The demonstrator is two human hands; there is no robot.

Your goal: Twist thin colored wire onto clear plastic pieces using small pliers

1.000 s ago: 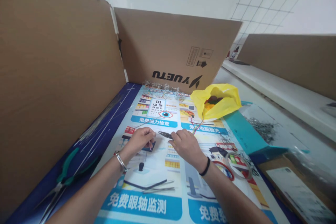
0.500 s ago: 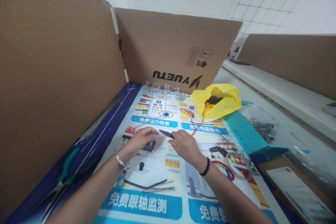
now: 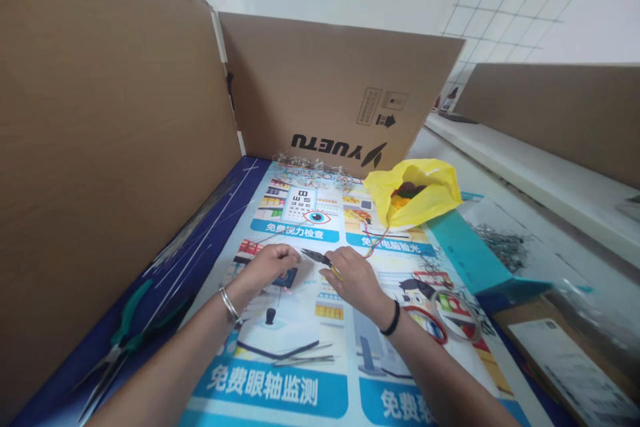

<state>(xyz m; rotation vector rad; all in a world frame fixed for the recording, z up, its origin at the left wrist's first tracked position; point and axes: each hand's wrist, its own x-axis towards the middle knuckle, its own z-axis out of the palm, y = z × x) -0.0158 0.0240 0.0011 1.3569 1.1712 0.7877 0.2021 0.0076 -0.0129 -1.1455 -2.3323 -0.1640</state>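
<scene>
Over the printed poster, my right hand (image 3: 354, 278) is wrapped round a pair of needle-nose pliers (image 3: 316, 256) with dark jaws and yellow handles. The jaws point left, toward the fingertips of my left hand (image 3: 270, 267). Those fingers are pinched together close by the plier tips. Whatever they hold is too thin or small to make out. Below the hands, several short wire pieces (image 3: 306, 353) lie on the poster.
Green-handled pliers (image 3: 120, 343) and long thin wires (image 3: 187, 227) lie at left, beside a cardboard wall (image 3: 110, 113). Tangled wire pieces (image 3: 315, 170) sit at the back. A yellow bag (image 3: 430, 210), a teal box (image 3: 470, 257) and wire rolls (image 3: 455, 315) are on the right.
Both hands hold nearly the same pose. The plier tips have moved very slightly left; the camera view has shifted a little.
</scene>
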